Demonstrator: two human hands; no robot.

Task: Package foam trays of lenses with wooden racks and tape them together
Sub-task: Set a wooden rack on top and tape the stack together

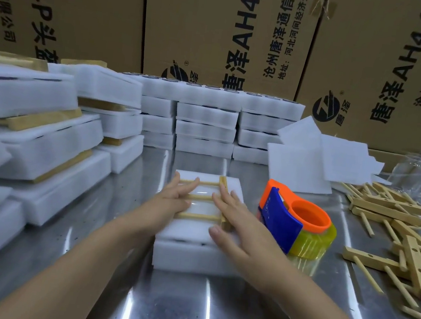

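- Shiny steel table (183, 313), nearest.
- White foam tray stack (186, 255) at centre, pale wooden ladder-shaped rack (223, 185) lying on top.
- Left hand (172, 199) flat, fingers straight, pressing the rack's 9 o'clock side.
- Right hand (233, 224) flat, fingers spread, on the 3 o'clock rail.
- Orange-and-blue tape dispenser with yellow tape (294, 224) just beside the stack, 3 o'clock.
- Loose wooden racks (393, 226) piled further out at 3 o'clock.
- More white foam trays (206, 121) stacked at 12 o'clock, brown printed cardboard boxes (221, 27) behind.

A steel table (183, 316) carries a foam pack (191, 256) at its middle, a tape dispenser (300, 224) just right of it, loose racks (395, 229) farther right, foam sheets (311, 159) behind, and tray stacks (206, 124) along the back and left.
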